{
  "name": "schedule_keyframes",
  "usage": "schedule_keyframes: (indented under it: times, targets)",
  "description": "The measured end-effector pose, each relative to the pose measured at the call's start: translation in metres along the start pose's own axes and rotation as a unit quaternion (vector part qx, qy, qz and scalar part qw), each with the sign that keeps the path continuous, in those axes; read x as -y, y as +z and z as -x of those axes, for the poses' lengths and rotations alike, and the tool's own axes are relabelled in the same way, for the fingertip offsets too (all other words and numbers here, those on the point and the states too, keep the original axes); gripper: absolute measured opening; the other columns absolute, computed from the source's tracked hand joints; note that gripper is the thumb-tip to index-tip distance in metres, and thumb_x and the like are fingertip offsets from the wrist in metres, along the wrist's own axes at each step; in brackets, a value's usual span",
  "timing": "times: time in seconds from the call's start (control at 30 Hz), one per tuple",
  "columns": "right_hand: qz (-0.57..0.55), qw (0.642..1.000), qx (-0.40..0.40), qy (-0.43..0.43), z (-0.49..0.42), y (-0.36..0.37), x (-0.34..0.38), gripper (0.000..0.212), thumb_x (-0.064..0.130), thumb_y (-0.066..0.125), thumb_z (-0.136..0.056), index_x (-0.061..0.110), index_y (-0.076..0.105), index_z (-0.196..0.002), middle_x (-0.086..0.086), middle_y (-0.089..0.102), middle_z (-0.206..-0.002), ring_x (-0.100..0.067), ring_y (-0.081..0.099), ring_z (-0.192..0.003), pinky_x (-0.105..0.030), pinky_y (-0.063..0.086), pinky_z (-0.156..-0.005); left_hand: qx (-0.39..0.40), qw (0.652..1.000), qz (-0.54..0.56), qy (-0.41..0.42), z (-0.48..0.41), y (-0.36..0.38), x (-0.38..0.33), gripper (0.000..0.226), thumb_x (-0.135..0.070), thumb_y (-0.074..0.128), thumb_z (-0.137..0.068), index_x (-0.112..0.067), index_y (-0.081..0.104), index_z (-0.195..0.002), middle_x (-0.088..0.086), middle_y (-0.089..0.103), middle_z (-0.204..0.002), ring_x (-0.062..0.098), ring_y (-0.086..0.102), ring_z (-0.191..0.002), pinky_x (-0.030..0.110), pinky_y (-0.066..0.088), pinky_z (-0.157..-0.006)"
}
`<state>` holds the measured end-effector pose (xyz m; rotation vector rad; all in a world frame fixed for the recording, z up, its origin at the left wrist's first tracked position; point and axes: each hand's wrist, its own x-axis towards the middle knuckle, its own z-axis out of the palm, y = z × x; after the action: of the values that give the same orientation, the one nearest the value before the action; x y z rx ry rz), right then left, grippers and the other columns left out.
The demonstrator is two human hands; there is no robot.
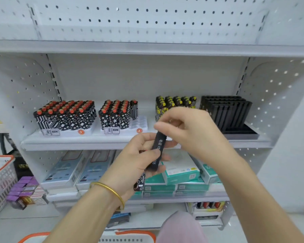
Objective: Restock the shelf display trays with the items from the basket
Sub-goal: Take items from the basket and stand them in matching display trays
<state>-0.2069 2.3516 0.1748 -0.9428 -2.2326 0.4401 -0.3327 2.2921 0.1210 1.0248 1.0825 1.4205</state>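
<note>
My left hand (139, 160) grips several black lighters, one (158, 151) with white print on its side and another patterned one (140, 181) below the palm. My right hand (189, 130) pinches the top end of the printed lighter. Both hands are in front of the middle shelf. On that shelf stand a full white tray of red-topped patterned lighters (65, 116), a half-filled white tray (139, 125) with empty slots on its right, a tray of yellow-topped lighters (175, 102) partly hidden by my right hand, and an empty black tray (235, 118).
A white basket with an orange rim (135, 234) sits at the bottom edge, another (0, 174) at the left. Boxed goods (179, 174) fill the lower shelf. Purple packs (25, 188) lie at the lower left. A pink-clad knee (181, 228) is below.
</note>
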Motion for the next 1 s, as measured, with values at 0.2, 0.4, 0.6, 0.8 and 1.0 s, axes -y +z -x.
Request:
schedule_keyframes:
  times: [0.2,0.4,0.6,0.8,1.0]
  targets:
    - [-0.036,0.992,-0.042,0.113,0.039,-0.013,-0.055,0.013,0.023,0.076,-0.074,0.022,0.073,-0.086,0.009,0.064,-0.071,-0.003,0.055,-0.062,-0.021,0.047,-0.064,0.02,0.992,-0.121,0.031,-0.015,0.056,0.036,0.024,0.001,0.048,-0.092,-0.017,0.054,-0.107,-0.013,0.068,-0.086,0.004,0.067,-0.082,0.022,0.054,-0.065]
    - [-0.027,0.965,-0.216,0.143,0.03,-0.084,-0.099,0.025,0.013,0.079,-0.071,0.023,0.061,-0.086,0.004,0.066,-0.081,-0.006,0.062,-0.072,-0.014,0.049,-0.071,0.025,0.996,-0.082,-0.033,-0.025,0.083,0.044,0.013,-0.021,0.043,-0.098,-0.013,0.047,-0.108,0.012,0.062,-0.097,0.013,0.061,-0.057,0.027,0.048,-0.037]
    - [0.063,0.971,-0.204,0.108,0.005,-0.089,-0.127,0.024,0.011,0.075,-0.074,0.018,0.064,-0.094,0.005,0.061,-0.082,-0.012,0.059,-0.077,-0.025,0.049,-0.081,0.008,0.993,0.039,-0.115,-0.038,0.1,0.044,0.037,0.01,0.062,-0.071,-0.01,0.04,-0.093,0.013,0.046,-0.068,0.014,0.037,-0.044,0.018,0.029,-0.036]
    - [0.084,0.978,-0.174,0.075,0.0,-0.083,-0.137,0.027,0.009,0.069,-0.081,0.014,0.068,-0.107,0.0,0.054,-0.095,-0.015,0.059,-0.082,-0.022,0.044,-0.087,0.057,0.98,0.132,-0.138,-0.042,0.099,0.047,0.039,0.028,0.033,-0.078,-0.008,0.04,-0.092,0.019,0.053,-0.081,0.02,0.049,-0.064,0.027,0.045,-0.045]
    - [0.099,0.979,-0.172,0.048,0.008,-0.068,-0.144,0.04,0.001,0.049,-0.092,0.016,0.057,-0.128,-0.007,0.051,-0.107,-0.021,0.051,-0.101,-0.023,0.038,-0.087,0.091,0.985,0.128,-0.069,-0.038,0.093,0.045,0.049,0.019,0.07,-0.058,-0.006,0.059,-0.099,0.014,0.054,-0.085,0.021,0.061,-0.068,0.025,0.057,-0.064]
